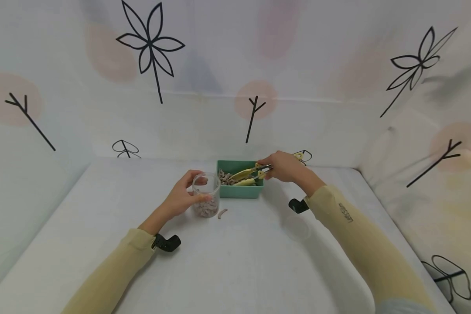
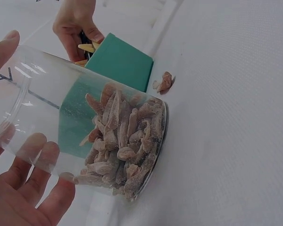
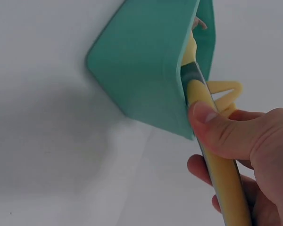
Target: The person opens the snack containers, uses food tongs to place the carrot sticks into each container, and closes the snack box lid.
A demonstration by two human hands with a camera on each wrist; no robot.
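A clear jar, part filled with greyish-brown dried pieces, stands on the table with no lid on it. My left hand grips it from the left, fingers and thumb round its wall. My right hand holds yellow-and-metal tongs by their arms. The tong tips reach down into a green box that holds more of the pieces. Whether the tips pinch a piece cannot be told.
One loose piece lies on the white table just right of the jar, also seen in the left wrist view. A clear round lid lies flat below my right wrist. Patterned cloth hangs behind the table.
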